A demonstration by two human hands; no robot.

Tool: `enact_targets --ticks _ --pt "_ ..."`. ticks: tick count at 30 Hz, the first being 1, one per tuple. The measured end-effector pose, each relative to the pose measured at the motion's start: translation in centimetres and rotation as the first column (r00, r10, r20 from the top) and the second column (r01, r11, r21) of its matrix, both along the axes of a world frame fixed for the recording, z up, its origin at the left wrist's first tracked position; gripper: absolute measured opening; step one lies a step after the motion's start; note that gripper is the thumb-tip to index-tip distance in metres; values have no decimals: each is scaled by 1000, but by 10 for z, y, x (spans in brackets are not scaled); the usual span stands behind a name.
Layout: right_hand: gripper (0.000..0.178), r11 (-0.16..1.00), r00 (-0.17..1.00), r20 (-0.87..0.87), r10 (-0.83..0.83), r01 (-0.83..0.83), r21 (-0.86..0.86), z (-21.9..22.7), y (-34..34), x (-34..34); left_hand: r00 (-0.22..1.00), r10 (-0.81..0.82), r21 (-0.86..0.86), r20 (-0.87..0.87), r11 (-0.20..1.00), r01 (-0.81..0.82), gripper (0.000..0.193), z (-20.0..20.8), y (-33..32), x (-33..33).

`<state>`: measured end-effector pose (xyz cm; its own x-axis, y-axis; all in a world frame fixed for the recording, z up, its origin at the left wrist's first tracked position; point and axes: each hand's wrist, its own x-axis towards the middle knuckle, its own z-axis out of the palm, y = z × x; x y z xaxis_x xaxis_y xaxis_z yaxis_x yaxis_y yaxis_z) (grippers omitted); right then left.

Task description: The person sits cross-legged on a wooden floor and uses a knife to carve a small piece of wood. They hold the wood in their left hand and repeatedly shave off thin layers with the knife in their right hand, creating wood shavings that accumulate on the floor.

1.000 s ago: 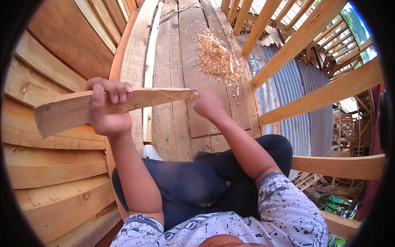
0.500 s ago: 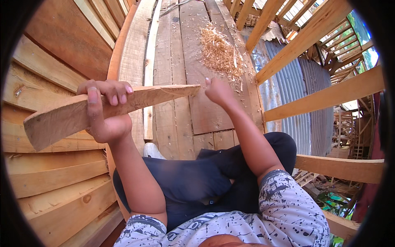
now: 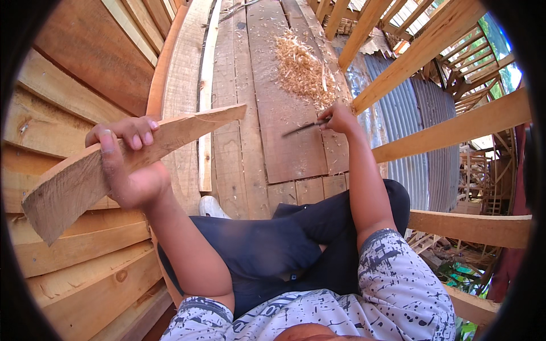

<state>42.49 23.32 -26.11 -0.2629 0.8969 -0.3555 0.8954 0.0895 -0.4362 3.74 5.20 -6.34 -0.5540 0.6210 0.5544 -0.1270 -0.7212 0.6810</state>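
Observation:
My left hand point(image 3: 142, 184) grips a thick, slightly curved piece of wood point(image 3: 193, 126), fingers over its top edge and thumb along its near face. The piece is raised above the floor, its broad cut end toward the lower left and its narrow end pointing up and right. My right hand point(image 3: 342, 120) is closed around a knife point(image 3: 300, 130) with a thin dark blade; the handle is mostly hidden in the fist. The blade points left, apart from the wood, over a brown floor board point(image 3: 293, 162).
Curly wood shavings point(image 3: 301, 71) lie heaped beyond my right hand. A plank wall point(image 3: 79, 238) stands close on the left, a wooden railing point(image 3: 455, 133) on the right, with corrugated metal sheets point(image 3: 409, 128) past it. A pale wood strip point(image 3: 206, 113) runs along the floor.
My right hand has swung right, away from the wood's narrow end, and the knife blade now shows clearly. My left hand has shifted left, with the wood tilting more steeply.

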Motion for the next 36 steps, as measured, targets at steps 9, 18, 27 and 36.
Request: enact_targets --ticks 9,18,27,36 --pt "30 972 957 -220 190 -214 -92 5 7 -6 1000 -9 23 19 1000 8 22 0 -2 -7" --pt "28 971 959 -254 -129 174 166 -7 1 -26 999 43 6 29 999 -43 21 3 -2 -4" --pt "28 844 901 -159 -404 434 316 -5 -12 -67 999 27 11 28 1000 -27 21 3 -3 -5" --pt "24 897 948 -108 -301 319 306 -12 -20 -94 999 40 9 19 999 -40 22 3 -2 -4"
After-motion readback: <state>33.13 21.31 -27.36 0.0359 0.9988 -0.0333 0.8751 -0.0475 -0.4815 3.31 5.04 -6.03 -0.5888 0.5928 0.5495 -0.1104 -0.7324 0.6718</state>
